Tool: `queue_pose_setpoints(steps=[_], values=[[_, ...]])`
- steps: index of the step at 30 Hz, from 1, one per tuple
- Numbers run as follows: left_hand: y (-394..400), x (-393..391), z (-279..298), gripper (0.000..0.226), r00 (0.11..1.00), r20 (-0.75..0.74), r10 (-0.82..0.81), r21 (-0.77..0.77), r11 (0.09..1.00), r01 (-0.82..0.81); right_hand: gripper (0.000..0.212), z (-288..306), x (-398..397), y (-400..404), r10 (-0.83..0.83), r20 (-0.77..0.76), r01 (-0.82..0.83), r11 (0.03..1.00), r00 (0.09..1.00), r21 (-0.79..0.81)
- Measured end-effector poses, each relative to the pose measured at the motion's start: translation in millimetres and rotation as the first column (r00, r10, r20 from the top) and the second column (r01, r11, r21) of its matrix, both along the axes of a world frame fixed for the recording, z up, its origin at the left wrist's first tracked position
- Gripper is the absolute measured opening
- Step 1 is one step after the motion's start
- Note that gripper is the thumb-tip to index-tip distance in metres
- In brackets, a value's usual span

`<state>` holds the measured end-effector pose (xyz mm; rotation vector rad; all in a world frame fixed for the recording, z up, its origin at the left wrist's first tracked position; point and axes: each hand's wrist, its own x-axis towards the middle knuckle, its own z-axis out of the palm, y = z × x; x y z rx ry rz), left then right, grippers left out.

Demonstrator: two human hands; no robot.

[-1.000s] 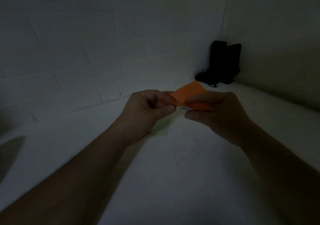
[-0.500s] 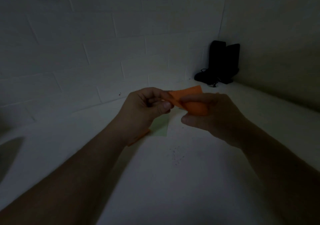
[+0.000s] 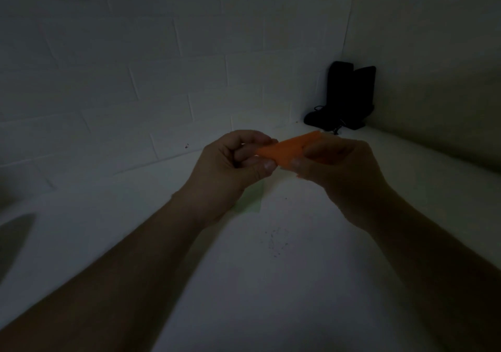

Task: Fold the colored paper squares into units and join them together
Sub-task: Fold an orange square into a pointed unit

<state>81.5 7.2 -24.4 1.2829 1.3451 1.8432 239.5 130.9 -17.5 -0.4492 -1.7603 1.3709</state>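
A folded orange paper (image 3: 288,149) is held in the air above the white table (image 3: 271,284), between both hands. My left hand (image 3: 230,170) pinches its left tip between thumb and curled fingers. My right hand (image 3: 339,167) grips its right part, thumb under the paper and fingers over it. A pale green paper square (image 3: 250,201) lies flat on the table just below my left hand, partly hidden by the hand. The scene is very dim.
A black object with a cord (image 3: 344,99) stands in the far right corner against the white brick wall (image 3: 135,67). Small dark specks (image 3: 275,239) mark the table nearer to me. A dark shape (image 3: 13,237) sits at the left edge.
The orange paper has turned flatter and narrower between my hands, its far corner dropping. My right thumb has moved closer to my left thumb. An orange edge seen below my left wrist is now hidden.
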Motion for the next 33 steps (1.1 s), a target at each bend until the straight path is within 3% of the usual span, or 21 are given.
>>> queue_pose_setpoints(steps=[3, 6, 12, 14, 19, 24, 31, 33], values=[[2.3, 4.5, 0.8, 0.039, 0.993, 0.117, 0.011, 0.015, 1.000, -0.013, 0.024, 0.7, -3.1, -1.4, 0.009, -0.048, -0.013, 0.996, 0.999, -0.083], [4.1, 6.2, 0.3, 0.026, 0.983, 0.174, 0.053, 0.018, 0.998, -0.057, 0.036, 0.2, -5.6, 0.4, -0.029, -0.070, 0.019, 0.990, 0.997, -0.142], [4.8, 11.6, 4.2, 0.007, 0.972, 0.225, 0.073, 0.020, 0.997, -0.080, 0.030, 4.0, -6.1, -4.5, -0.015, -0.115, 0.001, 0.993, 0.993, -0.117], [4.7, 12.0, 5.0, 0.012, 0.969, 0.230, 0.087, 0.006, 0.996, -0.090, 0.028, 4.3, -5.1, -6.4, -0.028, -0.113, 0.019, 0.996, 0.993, -0.084], [3.1, 11.9, 8.0, 0.016, 0.961, 0.253, 0.110, -0.028, 0.994, -0.106, 0.056, 6.1, 0.0, -6.7, -0.065, -0.033, 0.070, 0.984, 0.997, 0.163], [1.1, 9.7, 9.8, 0.028, 0.966, 0.234, 0.114, -0.064, 0.993, -0.102, 0.034, 2.2, -0.3, -4.1, -0.076, 0.027, 0.066, 0.963, 0.997, 0.262], [0.7, 8.3, 9.1, 0.032, 0.976, 0.196, 0.094, -0.119, 0.990, -0.071, 0.018, 1.0, 0.8, 1.1, -0.121, 0.138, 0.052, 0.906, 0.983, 0.420], [0.6, 8.6, 8.3, 0.030, 0.981, 0.172, 0.093, -0.133, 0.989, -0.070, 0.019, 0.7, 0.6, 1.2, -0.098, 0.142, 0.035, 0.920, 0.985, 0.390]])
